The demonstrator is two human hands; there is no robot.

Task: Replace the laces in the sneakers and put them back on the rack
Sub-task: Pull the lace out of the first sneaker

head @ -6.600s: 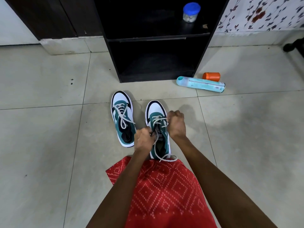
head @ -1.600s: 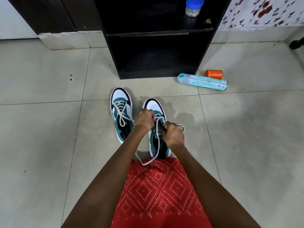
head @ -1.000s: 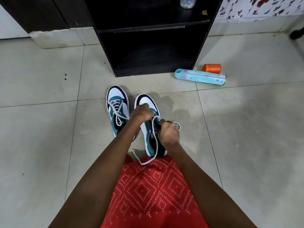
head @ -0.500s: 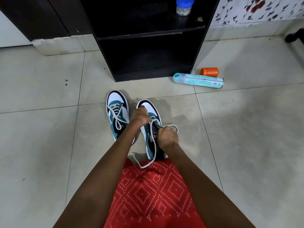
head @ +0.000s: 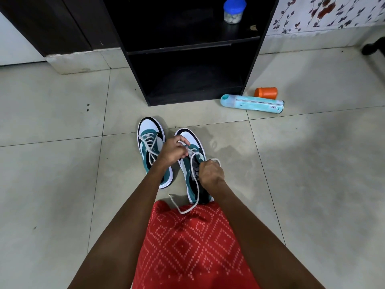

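Both hands work the lace of the right sneaker on the tiled floor, short of the rack.

Nearest, at 6 o'clock, a red patterned garment (head: 193, 247) covers the lap, and the loose end of the white lace (head: 184, 212) trails across its far edge. Just beyond, the right hand (head: 210, 174) has its fingers curled tight round a loop of that lace beside the tongue of the right sneaker (head: 188, 173). The left hand (head: 174, 150), at 11 o'clock from it, pinches the lace nearer the toe. The left sneaker (head: 150, 142) stands just beside, at 9 o'clock, its lace threaded. Both shoes sit on the floor, apart from the black rack (head: 179, 47) at 12 o'clock, where a blue-lidded jar (head: 234, 10) stands on the upper shelf. At 2 o'clock a teal spray can (head: 252, 103) lies on its side, with an orange cap (head: 265, 92) just behind it.
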